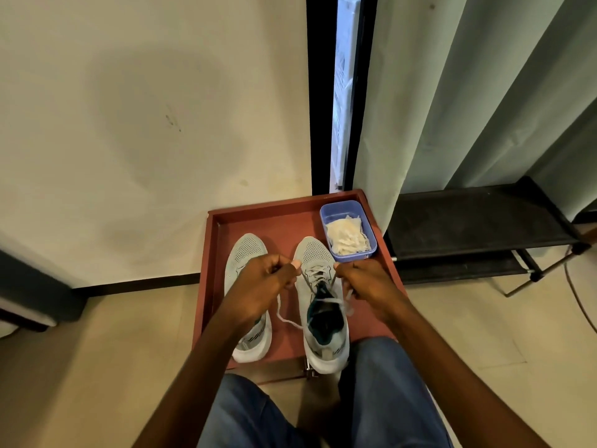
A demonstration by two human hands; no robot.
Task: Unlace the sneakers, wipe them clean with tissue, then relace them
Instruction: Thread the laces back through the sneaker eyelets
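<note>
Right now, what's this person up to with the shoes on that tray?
A person is working on the laces of the right-hand sneaker of a grey pair sitting in a reddish tray on the floor. The left hand and the right hand each pinch a white lace end, pulled out to either side. The other sneaker sits beside it, partly hidden under the left forearm. A blue tub of tissues waits in the tray's far right corner, untouched.

Inside the red tray, 2 sneakers fill the middle, a blue tissue tub blocks the far right corner, and bare tray floor lies open along the far wall and between the shoes.
</note>
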